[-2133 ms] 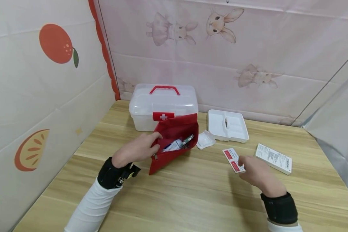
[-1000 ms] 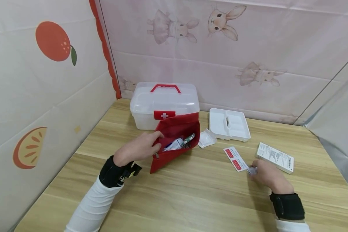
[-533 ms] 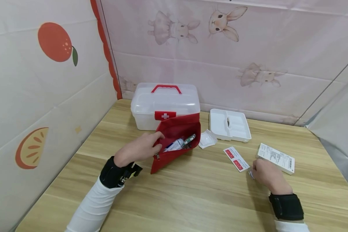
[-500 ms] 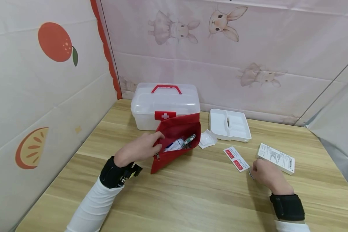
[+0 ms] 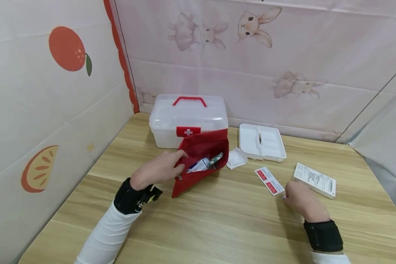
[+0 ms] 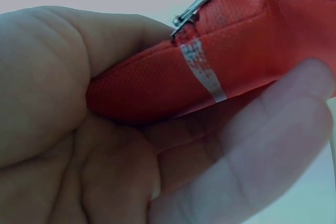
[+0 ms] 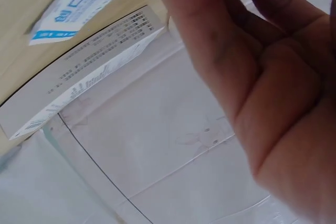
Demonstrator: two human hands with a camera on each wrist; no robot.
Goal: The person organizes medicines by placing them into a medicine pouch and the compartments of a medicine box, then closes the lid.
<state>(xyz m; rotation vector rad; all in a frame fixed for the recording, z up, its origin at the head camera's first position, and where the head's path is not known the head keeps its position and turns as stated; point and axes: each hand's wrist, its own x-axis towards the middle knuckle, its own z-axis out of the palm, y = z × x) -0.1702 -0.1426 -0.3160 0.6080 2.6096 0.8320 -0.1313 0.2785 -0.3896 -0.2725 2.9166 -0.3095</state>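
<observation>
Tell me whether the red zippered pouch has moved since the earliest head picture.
No; against the first-aid box, the red zippered pouch sits in the same place.

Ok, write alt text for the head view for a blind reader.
A person's left hand grips an open red pouch at a wooden table, while the right hand holds a small, mostly hidden packet beside a white box. Behind are a translucent, red-handled box and a white tray.

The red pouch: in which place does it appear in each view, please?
Head: red pouch just below the centre, its left edge held by the left hand.
Left wrist: the pouch fills the upper middle and reaches the right edge.
Right wrist: not in it.
Shared landmark: the metal zip pull, seen in head and left wrist views only.
</observation>
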